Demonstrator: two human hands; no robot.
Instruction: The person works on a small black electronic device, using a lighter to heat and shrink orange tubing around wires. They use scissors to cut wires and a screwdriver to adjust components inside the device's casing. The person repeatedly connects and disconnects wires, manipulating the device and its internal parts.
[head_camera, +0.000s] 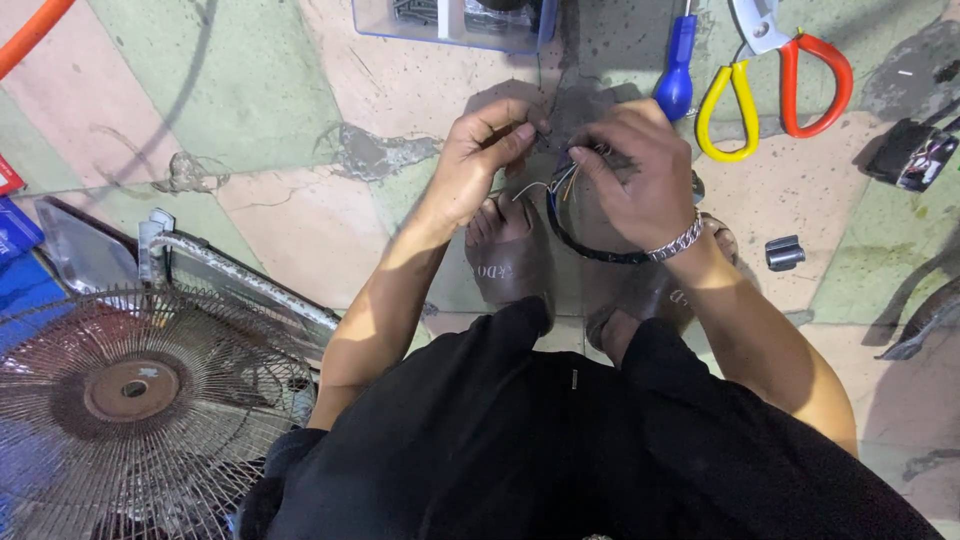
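I am squatting over a tiled floor. My left hand (485, 155) and my right hand (635, 170) meet just above my sandalled feet, both pinching the stripped end of a black cable (585, 250). Thin coloured wires (560, 183) fan out from the cable end between my fingertips. The cable loops down under my right wrist, which wears a metal bracelet (678, 242).
A rusty fan guard (130, 400) with its frame lies at the lower left. A clear plastic box (455, 25) sits at the top. A blue-handled screwdriver (678, 65), yellow-and-red-handled cutters (775, 85), a small black part (785, 253) and a dark tool (915, 155) lie to the right.
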